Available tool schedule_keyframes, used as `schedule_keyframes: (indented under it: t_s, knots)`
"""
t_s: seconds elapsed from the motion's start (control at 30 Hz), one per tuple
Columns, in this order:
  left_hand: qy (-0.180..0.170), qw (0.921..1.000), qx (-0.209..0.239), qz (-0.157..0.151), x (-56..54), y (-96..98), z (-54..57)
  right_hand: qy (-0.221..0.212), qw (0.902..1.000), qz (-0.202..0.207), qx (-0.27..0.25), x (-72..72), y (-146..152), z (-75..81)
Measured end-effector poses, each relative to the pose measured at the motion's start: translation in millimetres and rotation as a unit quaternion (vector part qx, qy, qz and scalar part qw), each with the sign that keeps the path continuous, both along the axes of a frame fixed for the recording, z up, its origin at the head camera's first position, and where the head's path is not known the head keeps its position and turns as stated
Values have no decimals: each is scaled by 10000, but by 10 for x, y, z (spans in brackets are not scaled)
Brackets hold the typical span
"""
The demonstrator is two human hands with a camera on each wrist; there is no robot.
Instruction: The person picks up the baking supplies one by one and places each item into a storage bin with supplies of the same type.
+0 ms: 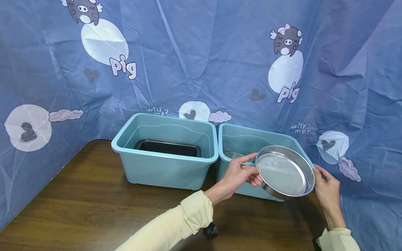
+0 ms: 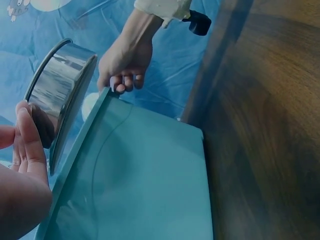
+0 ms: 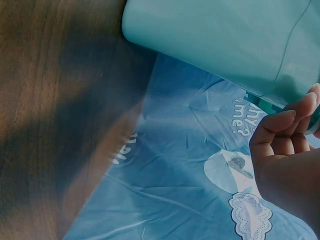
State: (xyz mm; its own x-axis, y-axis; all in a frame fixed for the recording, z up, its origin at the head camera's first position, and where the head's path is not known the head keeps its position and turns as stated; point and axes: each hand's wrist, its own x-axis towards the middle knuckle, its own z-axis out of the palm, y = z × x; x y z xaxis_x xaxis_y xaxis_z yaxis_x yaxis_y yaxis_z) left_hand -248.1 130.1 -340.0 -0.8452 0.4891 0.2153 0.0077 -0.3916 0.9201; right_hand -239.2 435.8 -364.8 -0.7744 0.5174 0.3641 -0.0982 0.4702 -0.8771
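A round steel sieve (image 1: 281,174) with a fine mesh bottom is tilted above the right-hand teal bin (image 1: 260,134). My left hand (image 1: 240,172) pinches the sieve's left edge between thumb and fingers; the left wrist view shows its shiny side wall (image 2: 62,75) beside those fingers. At the bin's right end, my right hand (image 1: 328,190) grips the rim, its fingers curled there in the right wrist view. The sieve covers part of that bin in the head view. Inside the bin, a second round metal piece (image 1: 233,155) shows partly behind my left hand.
Close on the left stands another teal bin (image 1: 166,172), with a dark rectangular baking pan (image 1: 168,148) inside. Both bins are on a brown wooden table (image 1: 84,205). Behind them hangs a blue cloth (image 1: 194,45) with pig prints, reaching round the right side.
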Motion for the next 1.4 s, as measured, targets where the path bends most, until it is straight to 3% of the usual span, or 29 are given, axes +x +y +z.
schedule_keyframes:
  t_s: [0.3, 0.67, 0.97, 1.4]
  knots:
    - [-12, 9998, 24, 175, -36, -16, 13, 171, 9964, 264, -782, 0, -38, 17]
    - [-111, 9987, 118, 479, -103, 10, 37, 337, 9899, 546, -1264, -28, -52, 32]
    - [-213, 9958, 338, 821, -165, 38, 56, 109, 9916, 376, -1229, -19, -47, 53]
    - [-292, 9947, 303, 937, -205, 47, 103, 129, 9950, 329, -937, 8, -26, -3]
